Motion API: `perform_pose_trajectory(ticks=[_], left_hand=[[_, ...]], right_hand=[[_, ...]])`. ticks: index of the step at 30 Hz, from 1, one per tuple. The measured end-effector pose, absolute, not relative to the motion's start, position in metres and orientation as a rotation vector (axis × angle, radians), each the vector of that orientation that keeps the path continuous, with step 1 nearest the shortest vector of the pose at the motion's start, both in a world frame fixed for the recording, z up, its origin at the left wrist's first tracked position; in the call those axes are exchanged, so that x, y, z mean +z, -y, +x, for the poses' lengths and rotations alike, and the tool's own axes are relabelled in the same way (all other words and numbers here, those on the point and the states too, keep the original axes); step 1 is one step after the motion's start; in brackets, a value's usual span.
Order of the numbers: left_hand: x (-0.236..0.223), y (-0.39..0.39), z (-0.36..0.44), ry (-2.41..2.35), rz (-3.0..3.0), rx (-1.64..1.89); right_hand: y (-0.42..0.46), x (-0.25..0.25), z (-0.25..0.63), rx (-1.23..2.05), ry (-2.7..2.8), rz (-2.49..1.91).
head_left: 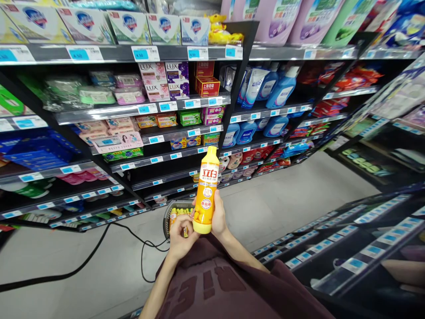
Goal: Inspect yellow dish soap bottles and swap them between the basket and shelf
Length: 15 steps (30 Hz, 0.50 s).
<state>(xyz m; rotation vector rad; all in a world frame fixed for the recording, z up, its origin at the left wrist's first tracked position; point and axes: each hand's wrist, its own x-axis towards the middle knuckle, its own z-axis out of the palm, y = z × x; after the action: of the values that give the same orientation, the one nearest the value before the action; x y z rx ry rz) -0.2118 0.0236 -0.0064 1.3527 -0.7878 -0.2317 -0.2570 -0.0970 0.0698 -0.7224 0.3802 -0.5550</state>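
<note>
Our right hand [217,215] grasps the bottle [207,192]; we should keep it steady. Our left hand [181,235] curls near its base, hold unclear.

The person wears a maroon-brown T-shirt [239,303], matt and softly creased. Large block letters [210,285] in a darker tone of the same colour cross its front, too foreshortened to read surely. The right sleeve [285,274] is plain maroon; slim bare forearms [244,253] lead to an ungloved left hand [181,235] and right hand [218,216].
</note>
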Motion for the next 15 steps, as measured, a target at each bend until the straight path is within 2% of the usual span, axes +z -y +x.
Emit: perform_pose_trajectory(ticks=[15], left_hand=[[-0.0057,-0.0238,-0.2108,0.816,1.372,-0.238]], right_hand=[[0.0978,0.0677,-0.2571,-0.550,-0.388,-0.736]])
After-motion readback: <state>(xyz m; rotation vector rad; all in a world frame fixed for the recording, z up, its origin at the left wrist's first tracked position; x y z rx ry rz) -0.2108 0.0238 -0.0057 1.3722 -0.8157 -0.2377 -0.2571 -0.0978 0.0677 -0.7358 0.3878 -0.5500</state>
